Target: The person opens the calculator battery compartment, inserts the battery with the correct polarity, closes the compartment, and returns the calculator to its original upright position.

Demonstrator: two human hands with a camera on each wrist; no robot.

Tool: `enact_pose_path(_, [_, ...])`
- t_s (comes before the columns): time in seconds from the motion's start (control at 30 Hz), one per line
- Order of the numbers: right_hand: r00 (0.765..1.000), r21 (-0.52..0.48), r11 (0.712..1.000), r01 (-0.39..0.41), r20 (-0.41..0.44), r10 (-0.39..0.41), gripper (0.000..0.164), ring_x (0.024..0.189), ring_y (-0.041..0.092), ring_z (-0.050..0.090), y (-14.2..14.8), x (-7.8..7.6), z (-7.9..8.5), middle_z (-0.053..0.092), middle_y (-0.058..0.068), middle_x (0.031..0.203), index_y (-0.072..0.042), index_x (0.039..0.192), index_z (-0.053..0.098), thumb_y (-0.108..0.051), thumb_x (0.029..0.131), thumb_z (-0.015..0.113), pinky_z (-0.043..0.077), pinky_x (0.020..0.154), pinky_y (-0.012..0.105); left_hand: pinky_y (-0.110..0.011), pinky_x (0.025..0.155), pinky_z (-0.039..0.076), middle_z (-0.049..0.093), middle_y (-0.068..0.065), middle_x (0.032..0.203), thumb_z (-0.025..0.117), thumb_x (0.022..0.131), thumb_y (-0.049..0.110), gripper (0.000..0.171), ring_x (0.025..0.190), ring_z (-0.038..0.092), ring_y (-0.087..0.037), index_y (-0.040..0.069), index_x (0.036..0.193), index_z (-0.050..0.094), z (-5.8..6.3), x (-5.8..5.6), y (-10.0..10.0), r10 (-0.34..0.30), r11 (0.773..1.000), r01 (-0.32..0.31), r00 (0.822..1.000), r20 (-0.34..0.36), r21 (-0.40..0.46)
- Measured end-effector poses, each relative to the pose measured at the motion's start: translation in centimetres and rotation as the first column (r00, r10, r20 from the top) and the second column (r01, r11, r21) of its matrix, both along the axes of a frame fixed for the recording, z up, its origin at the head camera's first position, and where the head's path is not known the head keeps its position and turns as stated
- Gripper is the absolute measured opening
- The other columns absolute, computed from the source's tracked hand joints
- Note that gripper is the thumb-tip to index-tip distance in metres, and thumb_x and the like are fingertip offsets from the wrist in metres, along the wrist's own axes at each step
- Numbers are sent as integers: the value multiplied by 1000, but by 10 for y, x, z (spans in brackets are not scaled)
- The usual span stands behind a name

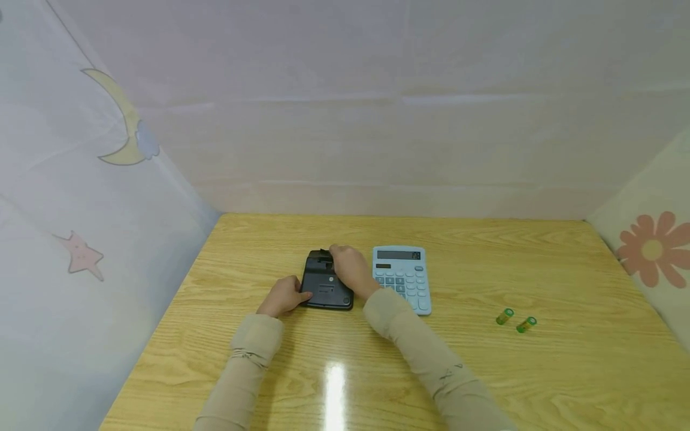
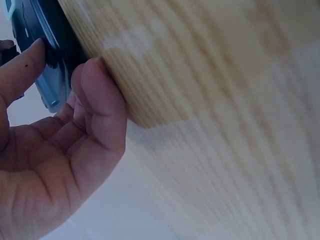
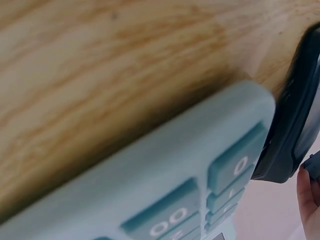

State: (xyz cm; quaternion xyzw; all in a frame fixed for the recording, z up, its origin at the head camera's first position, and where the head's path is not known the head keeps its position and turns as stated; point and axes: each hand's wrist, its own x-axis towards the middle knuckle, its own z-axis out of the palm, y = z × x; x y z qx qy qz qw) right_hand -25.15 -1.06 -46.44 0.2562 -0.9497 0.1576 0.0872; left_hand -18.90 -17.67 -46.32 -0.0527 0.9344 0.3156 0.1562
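A black calculator (image 1: pixel 326 290) lies back side up on the table. My left hand (image 1: pixel 284 296) grips its left edge, and in the left wrist view the thumb (image 2: pixel 31 60) presses on top while the other fingers curl at the side. My right hand (image 1: pixel 353 269) is at the far right corner, by the recess in the back. Its fingertips pinch a small black cover (image 3: pixel 314 166), seen only partly in the right wrist view. A light blue calculator (image 1: pixel 400 254) lies face up just right of the black one, partly behind my right wrist.
Two green batteries (image 1: pixel 504 316) lie on the wooden table (image 1: pixel 571 269) to the right, close to each other. A pale cloth wall (image 1: pixel 377 149) rises behind the table's far edge, with more printed cloth at both sides.
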Motion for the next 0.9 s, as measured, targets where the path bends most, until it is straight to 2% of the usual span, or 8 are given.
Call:
enact_pose_path(0.2, [997, -165, 985, 57, 62, -48, 23, 78, 18, 64, 4, -1, -3, 67, 8, 89, -5, 102, 63, -14, 97, 43, 50, 64, 28, -25, 44, 36, 48, -7, 66, 66, 85, 22, 26, 48, 42, -14, 0, 84, 50, -1, 0, -1, -2, 1000, 1, 1000, -16, -6])
enact_pose_path(0.4, [993, -347, 932, 103, 92, -75, 19, 74, 20, 63, 9, 3, -3, 67, 9, 88, -4, 98, 65, -12, 95, 48, 50, 64, 32, -25, 44, 35, 48, -7, 65, 66, 85, 21, 26, 47, 42, -14, 1, 82, 50, -1, 1, -1, -5, 1000, 4, 1000, -25, -8])
enact_pose_path(0.7, [992, -477, 873, 103, 115, -55, 17, 69, 19, 61, 10, 10, 0, 66, 9, 83, -3, 93, 66, -11, 93, 51, 48, 61, 29, -26, 47, 37, 51, -8, 68, 66, 84, 22, 27, 49, 44, -15, -1, 86, 53, -1, 1, -1, -2, 1000, 1, 1000, -20, -18])
enact_pose_path(0.9, [988, -490, 862, 130, 135, -73, 17, 62, 16, 55, 12, 14, -1, 64, 7, 77, -3, 94, 66, -10, 94, 50, 44, 58, 27, -26, 48, 38, 51, -9, 72, 66, 85, 22, 28, 53, 46, -16, -2, 88, 53, 0, 1, -1, -1, 1000, 0, 1000, -18, -26])
